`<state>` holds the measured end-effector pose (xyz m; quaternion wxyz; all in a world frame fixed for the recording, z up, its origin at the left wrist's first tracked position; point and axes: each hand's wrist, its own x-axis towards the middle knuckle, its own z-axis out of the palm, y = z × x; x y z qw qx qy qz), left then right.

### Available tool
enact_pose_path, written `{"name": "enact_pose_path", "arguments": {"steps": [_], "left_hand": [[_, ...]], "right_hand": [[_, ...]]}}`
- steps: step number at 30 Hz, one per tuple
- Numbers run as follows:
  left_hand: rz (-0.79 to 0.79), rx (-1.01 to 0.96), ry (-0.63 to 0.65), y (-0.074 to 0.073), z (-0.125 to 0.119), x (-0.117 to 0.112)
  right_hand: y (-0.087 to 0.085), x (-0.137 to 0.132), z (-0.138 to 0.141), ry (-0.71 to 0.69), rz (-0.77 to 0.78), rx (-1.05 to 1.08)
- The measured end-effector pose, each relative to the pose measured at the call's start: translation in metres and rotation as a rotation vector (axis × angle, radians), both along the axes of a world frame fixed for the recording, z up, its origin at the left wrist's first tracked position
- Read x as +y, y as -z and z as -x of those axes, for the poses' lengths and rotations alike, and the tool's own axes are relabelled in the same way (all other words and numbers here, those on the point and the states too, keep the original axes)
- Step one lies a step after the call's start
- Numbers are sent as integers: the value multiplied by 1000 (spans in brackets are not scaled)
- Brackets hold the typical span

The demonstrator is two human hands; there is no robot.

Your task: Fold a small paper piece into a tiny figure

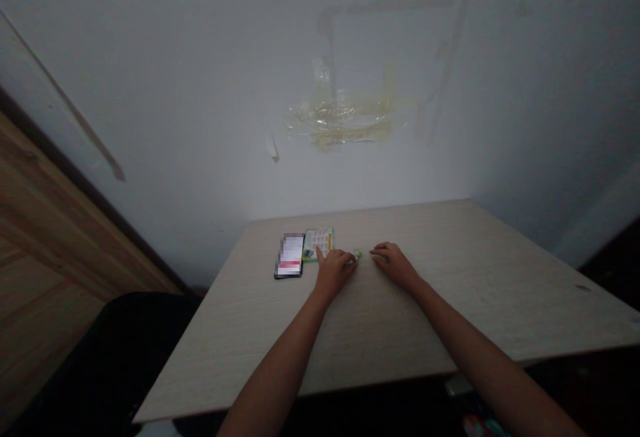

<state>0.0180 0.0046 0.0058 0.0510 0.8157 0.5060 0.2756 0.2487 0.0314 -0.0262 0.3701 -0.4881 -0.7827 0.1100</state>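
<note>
**Left hand (336, 267) and right hand (393, 262) about a small green-and-white piece (357, 252) on a table (380, 344)**

Through the head camera I view both bare hands above the pale tabletop, the forearms entering from the near edge. The small piece lies between the hands, at the fingertips of the left; I cannot tell whether these fingers pinch it or merely touch it. One digit of the left hand extends over the lower part of a printed card (320, 236), which lies flat toward the far edge. The fingers of the right hand are loosely bent and point toward the piece, apart from it; I cannot tell whether their tips meet.

Just left of the card I note a phone (290, 257), its lit screen upward and partly pixelated; the two adjoin along one side. Behind the table rises a grey-white wall (200, 90) bearing yellowed strips of clear tape (353, 132). Wooden boards (35, 257) stand at far left, above a black shape (125, 344) too dark for me to identify.
</note>
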Motion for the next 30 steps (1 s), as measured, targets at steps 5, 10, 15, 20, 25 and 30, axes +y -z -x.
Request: {"name": "enact_pose_path", "arguments": {"steps": [5, 10, 15, 20, 25, 30], "left_hand": [[100, 9, 41, -1, 0, -1], [171, 14, 47, -8, 0, -5], [186, 12, 48, -7, 0, -4], [173, 1, 60, -4, 1, -2], [124, -17, 68, -1, 1, -1], [97, -13, 58, 1, 0, 0]], "right_hand": [[-1, -1, -1, -19, -32, -30], [-3, -5, -5, -69, -64, -90], [-7, -6, -7, -89, -59, -110], [-7, -6, -7, -78, -48, -85], [-7, -7, -7, -78, -59, -72], [-11, -10, -4, -114, -85, -118]]}}
